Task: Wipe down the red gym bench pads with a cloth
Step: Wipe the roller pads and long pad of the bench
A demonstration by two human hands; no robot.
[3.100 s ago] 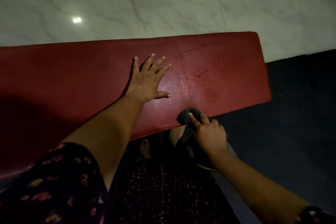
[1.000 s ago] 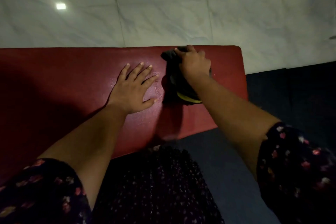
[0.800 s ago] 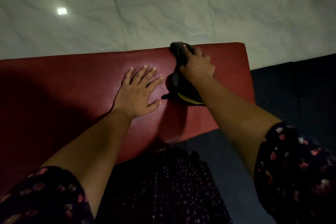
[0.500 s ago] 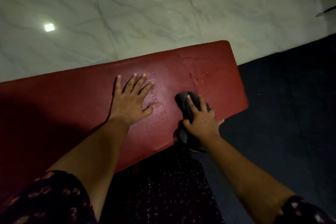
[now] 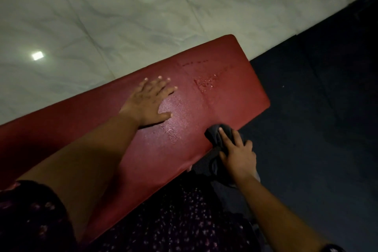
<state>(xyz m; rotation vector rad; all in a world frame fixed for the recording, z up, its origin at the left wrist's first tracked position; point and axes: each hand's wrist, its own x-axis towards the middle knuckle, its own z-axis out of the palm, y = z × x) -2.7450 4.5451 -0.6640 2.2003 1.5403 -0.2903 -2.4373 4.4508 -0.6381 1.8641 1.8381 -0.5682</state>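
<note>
The right hand (image 5: 238, 156) curls its fingers round one dark cloth (image 5: 214, 136), forefinger laid along the top, pressing it on the near edge of the single red bench pad (image 5: 235, 98). Left of them the left hand (image 5: 148, 102) lies flat on the pad, fingers spread and relaxed. Just beyond its fingertips water beads (image 5: 206, 84) glisten. Farther out lie pale marble floor tiles (image 5: 122, 16) showing two light reflections, and a dark mat (image 5: 317, 129) to the right.

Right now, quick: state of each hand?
Left hand: open, flat on the red bench pad.
Right hand: holding the dark cloth at the pad's near edge.
</note>
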